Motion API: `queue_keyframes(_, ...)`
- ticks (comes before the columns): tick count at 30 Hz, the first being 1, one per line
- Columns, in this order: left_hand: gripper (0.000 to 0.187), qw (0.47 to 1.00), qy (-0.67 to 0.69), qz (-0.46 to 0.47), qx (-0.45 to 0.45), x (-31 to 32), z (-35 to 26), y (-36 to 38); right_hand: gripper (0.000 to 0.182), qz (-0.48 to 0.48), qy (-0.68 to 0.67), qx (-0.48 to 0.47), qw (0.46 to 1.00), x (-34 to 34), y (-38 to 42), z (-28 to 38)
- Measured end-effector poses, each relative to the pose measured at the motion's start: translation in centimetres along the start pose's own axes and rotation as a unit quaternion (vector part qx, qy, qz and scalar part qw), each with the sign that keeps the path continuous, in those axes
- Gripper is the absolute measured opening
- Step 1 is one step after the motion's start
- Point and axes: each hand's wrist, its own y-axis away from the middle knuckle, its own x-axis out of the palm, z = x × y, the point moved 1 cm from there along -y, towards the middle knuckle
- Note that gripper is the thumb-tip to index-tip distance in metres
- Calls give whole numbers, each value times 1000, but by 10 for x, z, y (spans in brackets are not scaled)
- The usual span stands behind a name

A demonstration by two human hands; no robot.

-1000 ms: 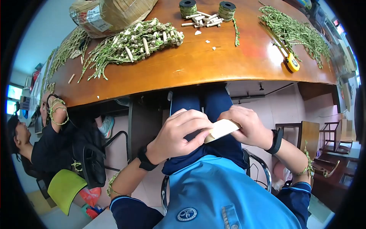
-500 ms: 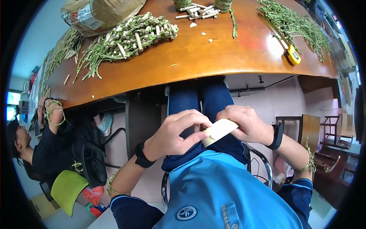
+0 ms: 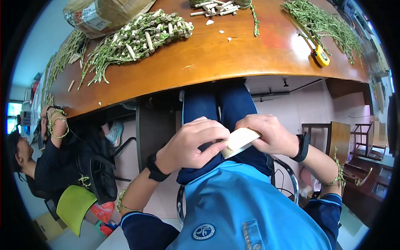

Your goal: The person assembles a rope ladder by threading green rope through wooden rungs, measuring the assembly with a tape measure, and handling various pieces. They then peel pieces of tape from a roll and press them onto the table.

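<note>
Above my lap I hold a pale yellow paper piece [image 3: 241, 139], seemingly layered, with a whitish underside; its exact kind I cannot make out. My right hand [image 3: 268, 135] grips its right end, thumb below and fingers curled over the top. At the left edge, my left hand [image 3: 200, 143] pinches a corner between thumb and index finger. Both hands are below the front edge of the wooden table [image 3: 200, 75], apart from it.
On the table lie a bundle of braided green cords with wooden pegs [image 3: 141, 39], a pile of loose pegs [image 3: 216, 8], more green cords [image 3: 321, 25], a yellow tape measure [image 3: 321, 56] and a cardboard box [image 3: 100, 18]. A person in black [image 3: 58, 158] sits at left.
The paper's upper layer now looks lifted and bent, with more of the whitish layer showing beneath. My left fingers stay pinched at its edge. The view has shifted slightly.
</note>
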Motion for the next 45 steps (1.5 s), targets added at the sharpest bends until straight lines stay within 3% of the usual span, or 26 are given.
queue_keyframes(6,16,999,20,27,-19,1,8,-4,37,-13,-3,46,999,4,2,0)
queue_keyframes(15,13,1000,3,4,20,8,6,-4,38,-24,-35,42,998,2,5,-1)
queue_keyframes(24,10,999,4,38,37,7,2,-8,37,-44,-57,40,997,4,5,2)
queue_keyframes(33,12,999,1,6,45,14,3,-8,35,-43,-48,38,997,-2,6,3)
queue_keyframes(36,23,999,21,17,20,13,4,-7,35,-46,-53,43,997,-2,7,3)
queue_keyframes(45,25,998,23,50,44,9,2,-17,38,-45,-42,27,998,-6,7,3)
